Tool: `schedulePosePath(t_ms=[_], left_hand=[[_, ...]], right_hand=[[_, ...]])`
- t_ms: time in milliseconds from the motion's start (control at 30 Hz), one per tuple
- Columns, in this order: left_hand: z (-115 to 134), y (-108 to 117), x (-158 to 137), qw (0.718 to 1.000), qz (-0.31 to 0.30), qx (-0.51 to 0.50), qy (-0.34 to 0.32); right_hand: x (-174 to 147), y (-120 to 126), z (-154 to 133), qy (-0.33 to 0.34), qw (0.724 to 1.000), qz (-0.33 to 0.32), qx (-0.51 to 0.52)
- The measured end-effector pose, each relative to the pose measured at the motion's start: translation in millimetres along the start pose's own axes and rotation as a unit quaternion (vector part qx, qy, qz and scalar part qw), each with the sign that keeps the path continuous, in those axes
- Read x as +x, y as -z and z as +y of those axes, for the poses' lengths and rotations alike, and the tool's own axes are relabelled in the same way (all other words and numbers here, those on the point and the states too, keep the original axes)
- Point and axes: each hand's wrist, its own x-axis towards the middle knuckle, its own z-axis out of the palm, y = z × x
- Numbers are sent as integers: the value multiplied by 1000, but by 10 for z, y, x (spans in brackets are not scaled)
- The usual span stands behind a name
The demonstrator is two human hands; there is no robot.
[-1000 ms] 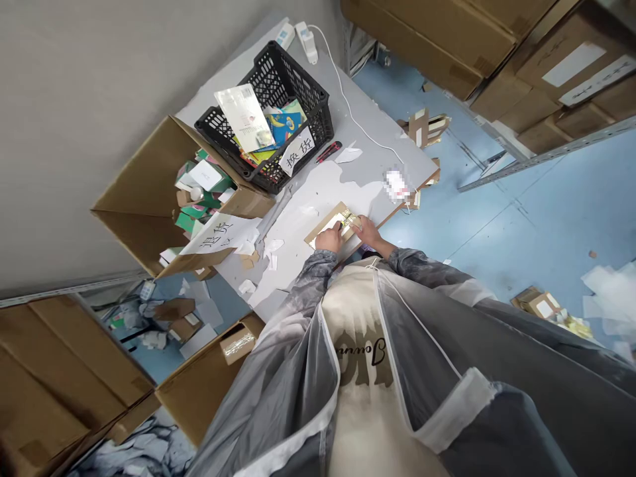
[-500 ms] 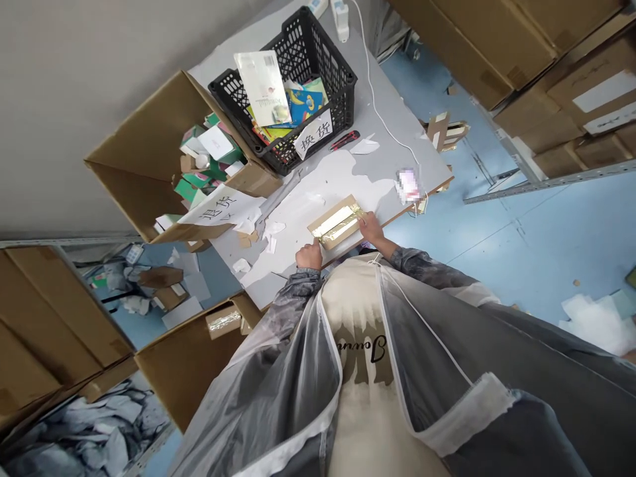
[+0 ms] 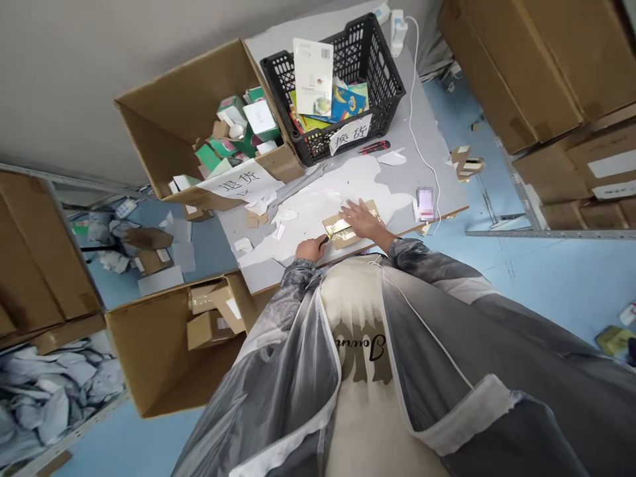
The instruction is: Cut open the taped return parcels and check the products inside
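Observation:
A small flat cardboard box (image 3: 346, 243) with shiny tape along its top lies near the table's front edge. My right hand (image 3: 361, 220) rests on it, palm down with fingers spread. At the box's left end, my left hand (image 3: 310, 250) is closed around what looks like a utility knife (image 3: 324, 241), dark-handled and small. Its tip meets the taped end; the blade is too small to make out.
Behind stand a black plastic crate (image 3: 348, 126) of booklets and a large carton (image 3: 169, 86) of small boxes. A red-black cutter (image 3: 374, 147), paper scraps (image 3: 285, 215) and a phone (image 3: 425, 203) lie on the table (image 3: 233, 228). Another carton (image 3: 159, 371) stands low left.
My right hand has gone from gripping the box's right end to lying flat on its top. A dark knife now shows in my left hand. The view has shifted.

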Motion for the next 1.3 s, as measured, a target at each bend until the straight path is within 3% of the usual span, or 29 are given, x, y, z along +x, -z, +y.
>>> schedulePosePath(t_ms=[167,367,500,600,767,967,1300], left_hand=[[-143,-90,-138,1000,10,6,-17],[-247,-330,-470,998,48,-32,8],[-247,-507,-636,991,85,-74,73],[-207,-582,-594,979,109,-120,126],[-140,-528,-280,962,103,-182,176],[-129,-430,-99,959,114,-220,136],[-94,-636,-290,977,89,-185,61]], right_hand=[[249,33,28,-17,998,-58,0],[66,-7,-106,7,997,-65,-38],[39,62,-76,-11,993,-76,-90],[73,145,-7,-27,991,-77,-106],[64,228,21,-22,986,-105,-129],[69,291,42,-21,978,-131,-158],[217,353,215,-46,988,-110,-93]])
